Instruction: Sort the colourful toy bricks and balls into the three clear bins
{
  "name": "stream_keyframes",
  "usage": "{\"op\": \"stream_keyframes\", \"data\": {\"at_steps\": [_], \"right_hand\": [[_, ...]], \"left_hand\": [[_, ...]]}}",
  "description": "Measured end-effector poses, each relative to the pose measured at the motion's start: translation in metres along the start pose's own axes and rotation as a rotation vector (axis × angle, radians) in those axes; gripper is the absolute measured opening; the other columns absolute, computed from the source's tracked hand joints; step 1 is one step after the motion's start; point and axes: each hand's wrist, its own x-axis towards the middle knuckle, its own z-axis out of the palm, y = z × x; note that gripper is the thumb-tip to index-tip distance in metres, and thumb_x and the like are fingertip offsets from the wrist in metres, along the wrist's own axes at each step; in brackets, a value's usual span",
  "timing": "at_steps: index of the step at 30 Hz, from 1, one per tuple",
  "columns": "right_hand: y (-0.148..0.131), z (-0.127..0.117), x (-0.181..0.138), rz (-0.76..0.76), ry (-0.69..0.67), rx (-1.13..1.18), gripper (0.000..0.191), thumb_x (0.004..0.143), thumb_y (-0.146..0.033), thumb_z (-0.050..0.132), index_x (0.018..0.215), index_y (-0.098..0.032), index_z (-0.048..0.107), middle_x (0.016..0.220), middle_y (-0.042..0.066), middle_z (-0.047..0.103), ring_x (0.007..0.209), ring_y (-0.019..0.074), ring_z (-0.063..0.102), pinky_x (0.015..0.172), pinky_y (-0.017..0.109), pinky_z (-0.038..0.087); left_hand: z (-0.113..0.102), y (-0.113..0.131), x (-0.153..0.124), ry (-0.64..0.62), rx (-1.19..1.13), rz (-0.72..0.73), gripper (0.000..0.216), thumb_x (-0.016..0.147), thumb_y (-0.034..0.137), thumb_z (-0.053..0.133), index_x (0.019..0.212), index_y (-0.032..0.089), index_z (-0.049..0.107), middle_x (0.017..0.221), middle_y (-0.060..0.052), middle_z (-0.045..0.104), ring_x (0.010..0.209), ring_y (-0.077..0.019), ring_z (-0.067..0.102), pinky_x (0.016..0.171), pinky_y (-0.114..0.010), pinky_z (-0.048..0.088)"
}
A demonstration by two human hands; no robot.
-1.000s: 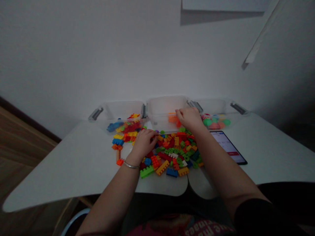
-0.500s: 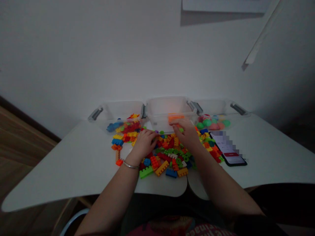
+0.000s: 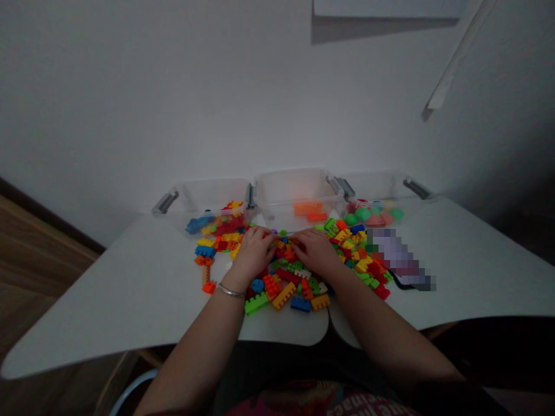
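A heap of colourful plastic building bricks [image 3: 299, 283] lies on the white table [image 3: 130, 289] in front of me. My left hand [image 3: 251, 254], with a silver bracelet on its wrist, rests on the heap's left part, fingers curled down among the bricks. My right hand [image 3: 314, 251] lies palm down beside it, fingertips close to the left hand's, fingers bent onto the pieces. What either hand grips is hidden. Behind the heap stands a clear middle box [image 3: 281, 190] with a few orange bricks [image 3: 309, 208] inside.
A clear left box [image 3: 195, 196] holds mixed bricks, and a clear right box [image 3: 385, 188] holds green and pink round pieces. A phone [image 3: 405, 268] lies right of the heap. The white wall rises just behind the boxes. The table's near edge curves in at my body.
My right hand has come back from over the middle box and dropped onto the heap beside the left hand. The left hand has stayed almost still.
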Motion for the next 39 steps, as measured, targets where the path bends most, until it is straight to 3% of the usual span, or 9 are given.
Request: {"op": "stream_keyframes", "data": {"at_steps": [8,14,23,32,39], "right_hand": [[-0.001,0.004,0.000,-0.032,0.018,0.028,0.024,0.086,-0.018,0.056,0.106,-0.016,0.069,0.105,0.009,0.072,0.099,0.0239,0.063,0.095,0.041,0.045],[0.001,0.006,0.000,-0.021,0.030,0.039,0.024,0.085,-0.019,0.056,0.106,-0.020,0.069,0.104,0.008,0.072,0.098,0.0231,0.063,0.094,0.042,0.046],[0.001,0.007,0.000,-0.014,0.032,0.044,0.025,0.086,-0.020,0.056,0.108,-0.018,0.068,0.103,0.009,0.072,0.098,0.0229,0.063,0.094,0.041,0.046],[0.002,0.006,-0.001,-0.007,0.079,0.090,0.026,0.086,-0.020,0.057,0.110,-0.019,0.066,0.104,0.008,0.071,0.100,0.0234,0.062,0.094,0.041,0.046],[-0.001,0.003,-0.001,-0.045,0.128,0.207,0.026,0.088,-0.022,0.057,0.112,-0.021,0.064,0.107,0.009,0.070,0.102,0.0222,0.063,0.094,0.041,0.048]], "left_hand": [[0.002,0.001,-0.001,0.008,0.028,-0.008,0.037,0.084,0.012,0.051,0.116,0.022,0.066,0.117,-0.011,0.055,0.108,-0.0267,0.048,0.097,-0.044,0.044],[0.004,0.000,0.002,0.055,-0.035,-0.037,0.028,0.085,0.015,0.051,0.107,0.021,0.068,0.112,-0.011,0.057,0.106,-0.0265,0.049,0.095,-0.046,0.046],[0.006,-0.005,0.000,0.030,-0.029,-0.022,0.029,0.084,0.019,0.056,0.111,0.020,0.066,0.115,-0.012,0.056,0.109,-0.0277,0.048,0.098,-0.047,0.044],[-0.003,-0.003,0.007,0.141,-0.107,0.009,0.020,0.090,0.028,0.056,0.107,0.022,0.065,0.109,-0.008,0.065,0.108,-0.0249,0.053,0.098,-0.044,0.043],[-0.008,0.001,0.005,0.052,-0.200,0.082,0.022,0.090,0.026,0.056,0.111,0.021,0.062,0.104,-0.006,0.069,0.101,-0.0223,0.060,0.104,-0.048,0.038]]}}
